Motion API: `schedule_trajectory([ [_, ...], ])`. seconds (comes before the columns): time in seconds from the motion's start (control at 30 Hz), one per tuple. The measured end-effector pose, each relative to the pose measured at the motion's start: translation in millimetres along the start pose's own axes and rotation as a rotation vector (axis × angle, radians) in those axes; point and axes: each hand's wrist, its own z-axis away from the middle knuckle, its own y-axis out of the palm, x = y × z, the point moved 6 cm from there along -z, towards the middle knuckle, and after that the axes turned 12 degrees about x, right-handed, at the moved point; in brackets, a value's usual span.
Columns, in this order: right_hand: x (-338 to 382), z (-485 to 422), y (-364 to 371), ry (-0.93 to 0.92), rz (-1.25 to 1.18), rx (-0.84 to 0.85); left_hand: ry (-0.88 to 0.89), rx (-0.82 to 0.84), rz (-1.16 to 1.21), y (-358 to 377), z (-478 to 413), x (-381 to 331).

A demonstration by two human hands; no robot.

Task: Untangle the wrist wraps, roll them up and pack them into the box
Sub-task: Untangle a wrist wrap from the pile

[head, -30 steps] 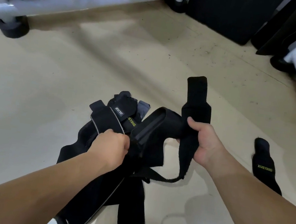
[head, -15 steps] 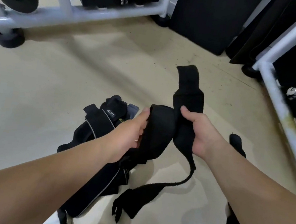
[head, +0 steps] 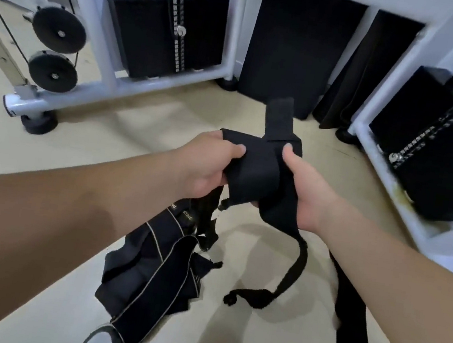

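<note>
Both hands hold one black wrist wrap (head: 257,172) up in front of me, above the floor. My left hand (head: 206,165) grips its left edge, and my right hand (head: 306,187) grips its right side. A short flap of the wrap sticks up above my hands, and a thin tail hangs down from my right hand to the floor. A tangled pile of black wraps with pale trim (head: 154,271) lies on the floor below my left forearm. Another black wrap (head: 352,323) lies on the floor under my right forearm. No box is in view.
White gym machine frames (head: 133,84) stand on the beige floor ahead and to the right. Black weight stacks (head: 157,30) and dark pads (head: 296,45) sit behind them. Two black pulleys (head: 56,51) hang at the left. A shiny rounded object (head: 102,342) shows at the bottom edge.
Both hands lifted the wrap higher, away from the pile. My left hand let go of the pile and took the wrap's left edge. The view tilted up towards the machines.
</note>
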Motion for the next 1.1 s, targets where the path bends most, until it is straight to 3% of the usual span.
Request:
schedule_trajectory([
  [0.23,22.5,73.0,11.4,-0.058,-0.184,0.021,-0.076,0.271,-0.203,58.4,72.6,-44.7],
  [0.33,25.8,107.3,15.9,-0.102,-0.237,0.018,-0.122,0.28,-0.319,67.4,94.1,-41.9],
  [0.57,19.4,172.1,29.2,-0.039,-0.019,-0.035,-0.334,0.356,-0.664,95.2,134.1,-12.5],
  [0.63,19.0,185.7,28.5,-0.092,-0.066,-0.017,-0.325,0.321,-0.633,89.2,135.4,-9.7],
  [0.8,4.8,212.7,19.6,-0.145,-0.048,0.135,-0.271,0.193,-0.136,73.9,134.7,0.7],
  [1.0,-7.2,220.4,23.6,-0.091,0.018,0.377,-0.211,0.008,-0.137,80.0,124.5,1.0],
  [1.1,-6.4,215.9,13.6,-0.063,-0.18,0.202,-0.228,0.047,-0.161,85.5,124.9,2.5],
])
